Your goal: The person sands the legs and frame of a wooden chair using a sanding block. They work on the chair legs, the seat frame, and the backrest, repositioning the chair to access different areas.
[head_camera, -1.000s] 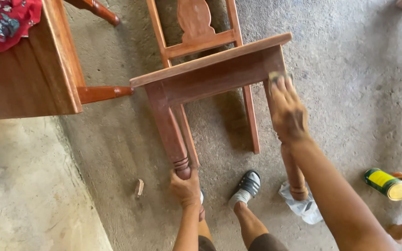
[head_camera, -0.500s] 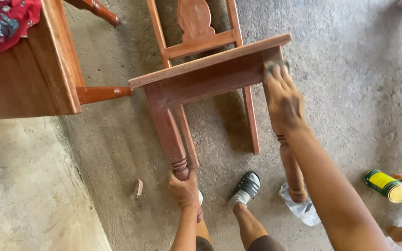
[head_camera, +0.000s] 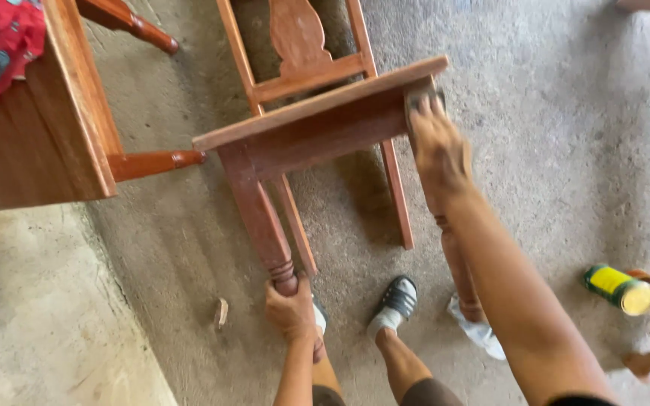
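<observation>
Looking down, I see a rough grey concrete floor (head_camera: 566, 135) with a wooden chair (head_camera: 317, 128) tipped over on it, seat edge facing me and 2 turned legs pointing my way. My left hand (head_camera: 292, 308) is clenched around the foot of the near leg. My right hand (head_camera: 439, 146) presses something dark, maybe sandpaper, against the top of the other leg; its grip I cannot tell. A yellow can (head_camera: 620, 289) lies at right.
</observation>
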